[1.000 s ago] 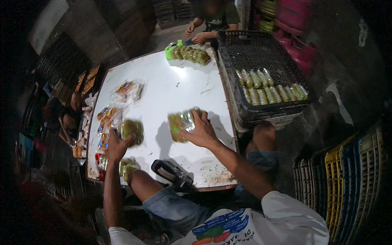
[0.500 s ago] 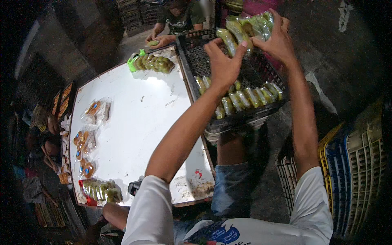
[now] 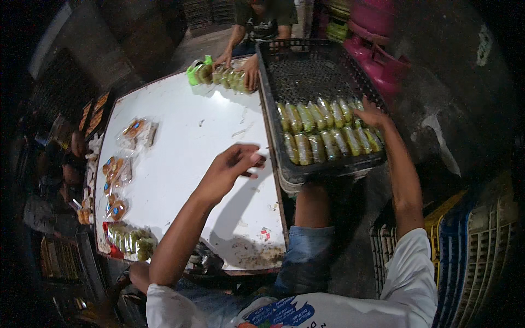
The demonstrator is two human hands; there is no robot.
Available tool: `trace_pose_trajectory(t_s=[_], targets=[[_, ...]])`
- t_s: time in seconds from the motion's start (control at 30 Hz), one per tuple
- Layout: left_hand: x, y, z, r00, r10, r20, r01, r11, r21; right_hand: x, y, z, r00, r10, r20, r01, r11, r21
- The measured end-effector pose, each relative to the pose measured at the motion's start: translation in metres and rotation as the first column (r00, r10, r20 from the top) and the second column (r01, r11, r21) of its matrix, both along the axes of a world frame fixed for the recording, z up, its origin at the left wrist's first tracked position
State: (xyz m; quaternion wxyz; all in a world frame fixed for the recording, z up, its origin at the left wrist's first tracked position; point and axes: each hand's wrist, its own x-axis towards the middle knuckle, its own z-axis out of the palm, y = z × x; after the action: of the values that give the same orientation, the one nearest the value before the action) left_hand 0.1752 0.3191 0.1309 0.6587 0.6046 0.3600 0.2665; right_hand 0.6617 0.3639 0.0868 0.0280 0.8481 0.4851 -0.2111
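Note:
Two rows of green rolls in clear wrap [image 3: 310, 118] lie side by side in a black plastic crate [image 3: 322, 176]. My right hand [image 3: 373, 116] is at the right end of the far row, thumb and finger apart, touching the last rolls or just beside them. Over the white table [image 3: 180, 164], left of the crate, my left hand [image 3: 232, 168] hovers with bent fingers apart and nothing visible in it. Its fingertips are slightly blurred.
Across the table, a co-worker's hands [image 3: 249, 71] rest on green rolls [image 3: 229, 79] beside a green tape dispenser [image 3: 198, 71]. Bagged brown buns [image 3: 115, 175] and another green pack [image 3: 131, 240] line the left side. Pink gas cylinders [image 3: 377, 60] and stacked crates [image 3: 454, 246] stand right.
The lifted wrapped rolls now lie in the crate as the far row. My left hand has drawn back over the table; my right has lowered. The co-worker's hands moved onto the table's rolls.

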Motion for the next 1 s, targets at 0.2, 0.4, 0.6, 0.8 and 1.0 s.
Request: trace_pose_trajectory(t_s=[0.2, 0.4, 0.6, 0.8, 1.0], targets=[[-0.118, -0.096, -0.003, 0.992, 0.124, -0.011, -0.124, 0.99, -0.063, -0.044, 0.0, 0.048, 0.966, 0.211, 0.149, -0.2, 0.976, -0.082], [-0.216, -0.183, 0.003, 0.88, 0.473, 0.029, -0.474, 0.88, 0.041, -0.082, -0.024, 0.009, 0.937, 0.288, 0.2, -0.312, 0.945, 0.102], [-0.309, -0.237, 0.008, 0.567, 0.818, 0.097, -0.813, 0.536, 0.226, -0.166, -0.039, 0.062, 0.85, 0.322, 0.418, -0.444, 0.864, 0.236], [-0.461, -0.198, -0.058, 0.325, 0.931, -0.168, -0.823, 0.366, 0.435, -0.409, -0.107, 0.078, 0.165, 0.812, -0.559, -0.545, 0.548, 0.634], [-0.544, -0.142, -0.17, 0.096, 0.919, -0.382, -0.506, 0.376, 0.777, -0.594, -0.152, 0.002, -0.366, 0.25, -0.896, -0.645, 0.627, 0.438]])
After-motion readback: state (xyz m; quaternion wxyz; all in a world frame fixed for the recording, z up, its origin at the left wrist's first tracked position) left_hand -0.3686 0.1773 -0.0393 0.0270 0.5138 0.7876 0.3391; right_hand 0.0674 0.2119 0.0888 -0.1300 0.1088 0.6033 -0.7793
